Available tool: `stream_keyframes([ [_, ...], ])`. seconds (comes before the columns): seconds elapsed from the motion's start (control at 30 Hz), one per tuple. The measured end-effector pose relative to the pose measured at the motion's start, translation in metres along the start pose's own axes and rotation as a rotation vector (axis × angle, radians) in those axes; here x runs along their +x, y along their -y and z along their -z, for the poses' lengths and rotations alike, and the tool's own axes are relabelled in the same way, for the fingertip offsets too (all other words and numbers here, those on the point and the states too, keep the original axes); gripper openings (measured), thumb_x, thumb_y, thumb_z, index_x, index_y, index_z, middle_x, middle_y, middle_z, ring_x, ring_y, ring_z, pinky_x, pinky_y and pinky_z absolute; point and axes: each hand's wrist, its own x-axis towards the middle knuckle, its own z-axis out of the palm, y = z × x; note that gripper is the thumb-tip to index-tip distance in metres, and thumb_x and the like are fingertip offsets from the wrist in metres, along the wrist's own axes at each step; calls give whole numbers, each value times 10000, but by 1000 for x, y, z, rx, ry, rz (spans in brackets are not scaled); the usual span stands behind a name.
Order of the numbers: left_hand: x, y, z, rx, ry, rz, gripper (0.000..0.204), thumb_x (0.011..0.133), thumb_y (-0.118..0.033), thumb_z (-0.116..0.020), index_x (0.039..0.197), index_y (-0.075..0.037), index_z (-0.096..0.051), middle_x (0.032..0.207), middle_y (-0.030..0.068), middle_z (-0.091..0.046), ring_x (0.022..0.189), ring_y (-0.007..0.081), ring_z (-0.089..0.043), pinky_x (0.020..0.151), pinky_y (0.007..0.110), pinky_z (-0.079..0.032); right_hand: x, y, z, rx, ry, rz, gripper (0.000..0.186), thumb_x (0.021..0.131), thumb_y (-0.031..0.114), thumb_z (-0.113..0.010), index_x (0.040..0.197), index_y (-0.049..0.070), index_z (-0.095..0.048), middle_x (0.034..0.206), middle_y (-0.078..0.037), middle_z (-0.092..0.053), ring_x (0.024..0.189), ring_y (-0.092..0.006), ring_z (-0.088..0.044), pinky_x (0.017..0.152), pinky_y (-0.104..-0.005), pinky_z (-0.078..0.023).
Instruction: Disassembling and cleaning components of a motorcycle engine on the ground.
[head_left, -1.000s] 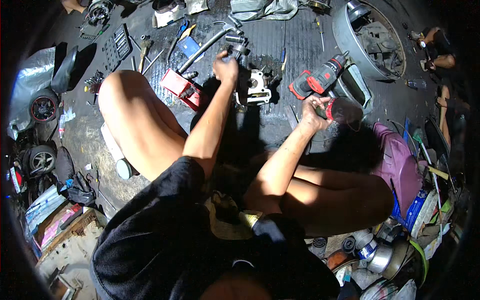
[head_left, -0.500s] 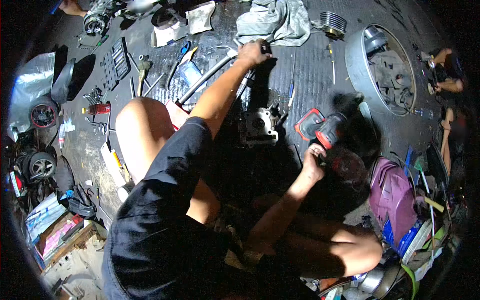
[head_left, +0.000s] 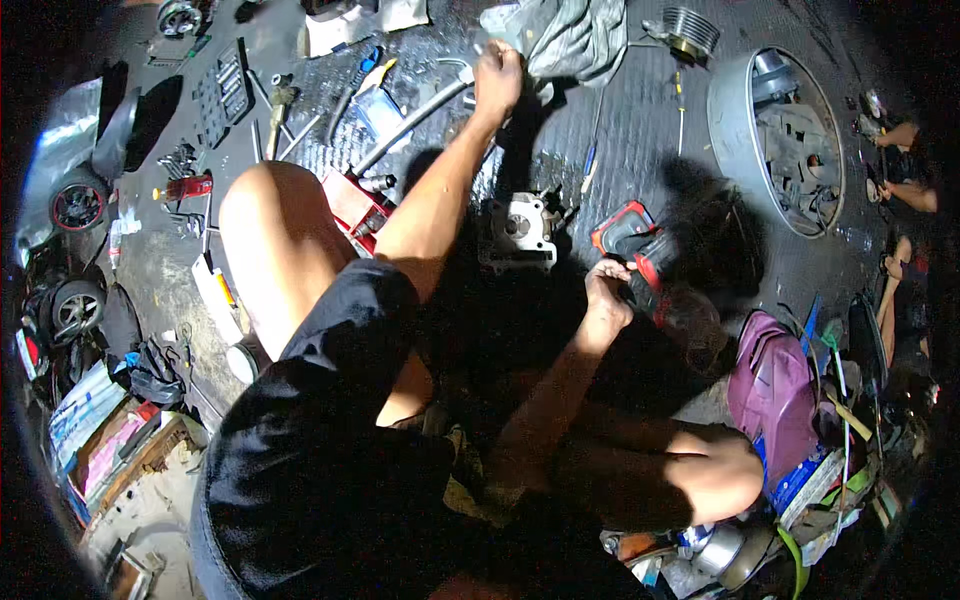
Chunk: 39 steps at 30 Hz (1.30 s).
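My left hand (head_left: 496, 82) reaches to the upper middle, fingers closed beside a crumpled grey cloth (head_left: 575, 40) and a hammer's long handle (head_left: 410, 120); what it holds is unclear. My right hand (head_left: 606, 298) is curled at the lower edge of a red and black power drill (head_left: 625, 230), on something lost in shadow. Between and beyond my forearms, a metal engine cylinder head (head_left: 518, 230) lies on the dark floor. A red metal tool (head_left: 350, 205) lies by my left forearm.
A large metal tub (head_left: 730, 135) of parts stands upper right, a finned cylinder (head_left: 690, 35) near it. A socket case (head_left: 222, 95) and loose tools lie upper left. A purple bag (head_left: 770, 370) and clutter line my right. Another person's limbs (head_left: 905, 195) show far right.
My left hand has moved forward from the middle tools to the cloth's edge. My right hand dropped lower, then rose slightly, now in deeper shadow by the drill.
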Motion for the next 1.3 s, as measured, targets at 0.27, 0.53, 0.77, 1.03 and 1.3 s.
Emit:
stream_keyframes([
  [0.27,-155,-75,90,47,-83,479,505,858,-379,-438,637,62,-550,510,195,-541,541,297,-600,548,403,-447,32,28,32,339,-2,-588,323,777,410,-499,758,96,-575,596,-14,-495,431,-168,-431,446,-276,-385],
  [0.53,-274,-85,96,1155,620,-410,428,771,-369,-533,1031,-36,-604,1289,190,-417,1180,305,-392,897,404,-367,37,13,47,-42,114,127,501,866,446,-247,857,108,-615,759,-32,-659,518,-153,-507,548,-303,-442],
  [0.77,-288,-88,110,1216,1068,-320,859,830,-533,-470,1357,79,-178,1414,257,-224,1328,350,-221,1077,412,-209,10,-2,19,113,5,40,412,803,360,-334,601,75,-551,632,-40,-590,446,-147,-409,468,-343,-404],
  [1.03,-245,-82,119,1020,932,-411,242,731,-213,-579,887,-30,-609,774,174,-640,683,319,-640,573,413,-511,11,-15,26,41,81,53,383,848,409,-330,838,91,-544,839,-34,-600,592,-177,-513,543,-384,-415],
  [1.3,-242,-27,117,1057,762,-472,243,761,-206,-530,947,-55,-570,888,175,-605,886,321,-580,785,418,-442,24,-25,32,-17,154,38,447,893,457,-326,1075,108,-537,1046,-27,-611,739,-206,-618,618,-424,-427],
])
